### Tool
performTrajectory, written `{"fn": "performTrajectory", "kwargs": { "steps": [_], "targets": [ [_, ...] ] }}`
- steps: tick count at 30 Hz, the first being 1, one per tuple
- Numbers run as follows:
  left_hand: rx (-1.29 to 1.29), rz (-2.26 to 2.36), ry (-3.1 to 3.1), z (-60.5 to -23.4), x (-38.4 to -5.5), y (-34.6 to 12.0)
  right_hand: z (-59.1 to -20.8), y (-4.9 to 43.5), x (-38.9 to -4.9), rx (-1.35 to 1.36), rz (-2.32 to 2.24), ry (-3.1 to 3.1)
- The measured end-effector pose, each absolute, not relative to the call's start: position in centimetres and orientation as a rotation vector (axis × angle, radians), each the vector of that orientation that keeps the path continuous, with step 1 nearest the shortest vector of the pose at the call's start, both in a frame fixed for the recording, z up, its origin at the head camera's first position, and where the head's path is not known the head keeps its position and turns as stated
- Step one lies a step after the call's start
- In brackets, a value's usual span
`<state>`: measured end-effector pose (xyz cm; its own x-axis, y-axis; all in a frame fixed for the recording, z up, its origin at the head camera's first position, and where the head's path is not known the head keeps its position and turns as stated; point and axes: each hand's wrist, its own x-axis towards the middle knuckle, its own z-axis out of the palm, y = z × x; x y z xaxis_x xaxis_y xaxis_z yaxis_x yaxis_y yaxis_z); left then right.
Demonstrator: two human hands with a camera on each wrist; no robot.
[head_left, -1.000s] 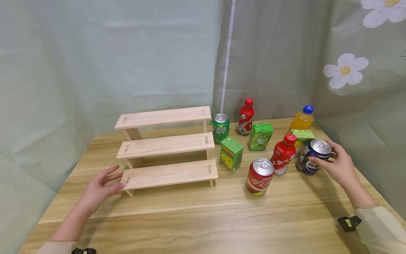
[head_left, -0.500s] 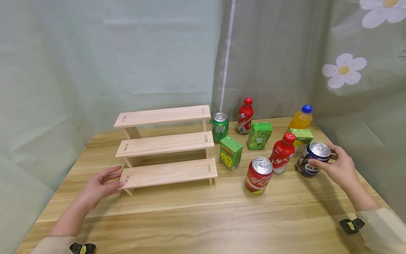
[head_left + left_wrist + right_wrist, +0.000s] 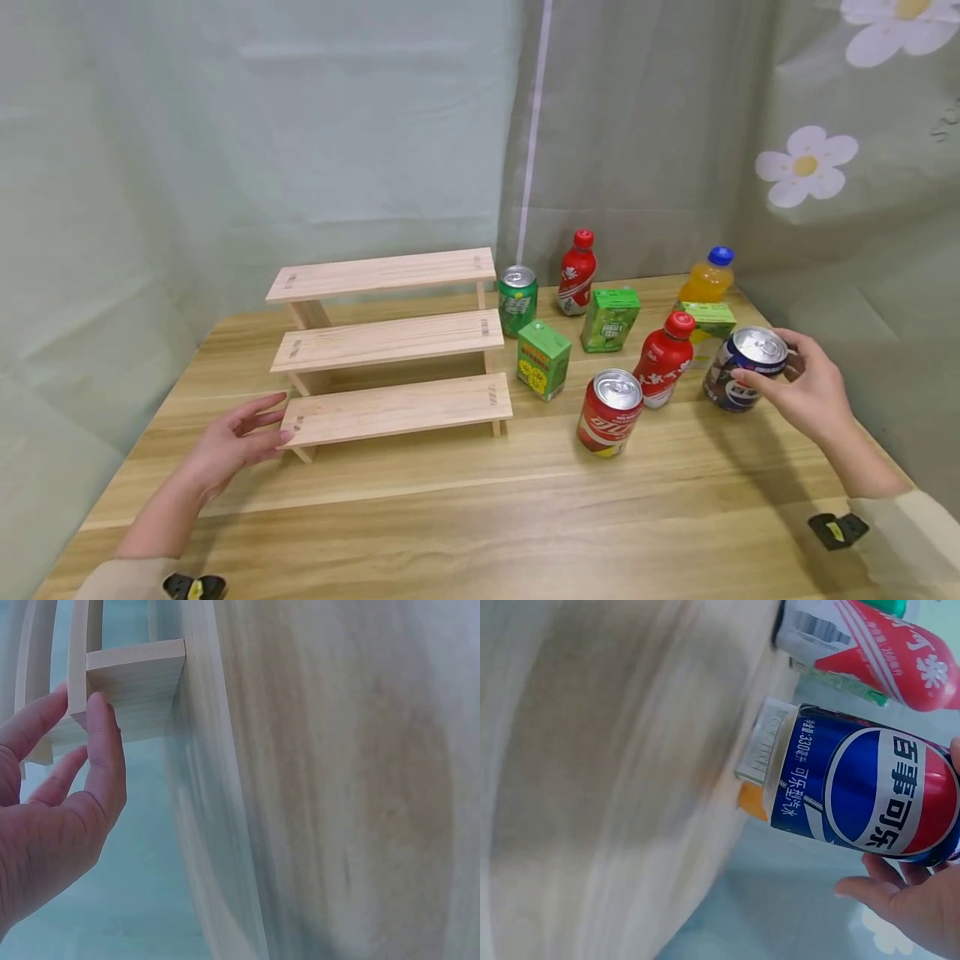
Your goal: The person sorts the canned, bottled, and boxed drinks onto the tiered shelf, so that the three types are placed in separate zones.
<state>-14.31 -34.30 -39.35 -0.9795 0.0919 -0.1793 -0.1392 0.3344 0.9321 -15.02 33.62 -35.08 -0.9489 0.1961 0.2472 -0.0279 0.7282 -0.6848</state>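
My right hand (image 3: 806,387) grips a dark blue cola can (image 3: 745,367), upright at the table's right side, thumb across its front. In the right wrist view the can (image 3: 866,787) shows its blue, white and red label; most of the hand is out of frame there. My left hand (image 3: 232,442) is at the left end of a three-tier wooden shelf (image 3: 397,410), thumb tip at the lowest tier's front corner, other fingers loosely extended beside it. In the left wrist view the plank end (image 3: 77,675) lies between index fingertip and thumb.
Left of the blue can stand a red cola can (image 3: 610,412) and a red bottle (image 3: 663,360). Behind are green juice boxes (image 3: 543,360), a green can (image 3: 517,302), another red bottle (image 3: 577,273) and an orange drink bottle (image 3: 707,277). Curtains (image 3: 360,125) hang behind the table.
My right hand has shifted slightly to the right with the blue can. The left hand stays at the shelf's end. The head view has shifted a little.
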Motion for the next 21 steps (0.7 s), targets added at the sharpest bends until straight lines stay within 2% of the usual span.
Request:
{"fn": "performTrajectory", "kwargs": {
  "steps": [21],
  "targets": [
    [-0.063, 1.699, 2.348, -39.5, -14.6, -34.5, -30.3, 32.9, -15.0, 0.009, 1.148, -2.480]
  ]
}}
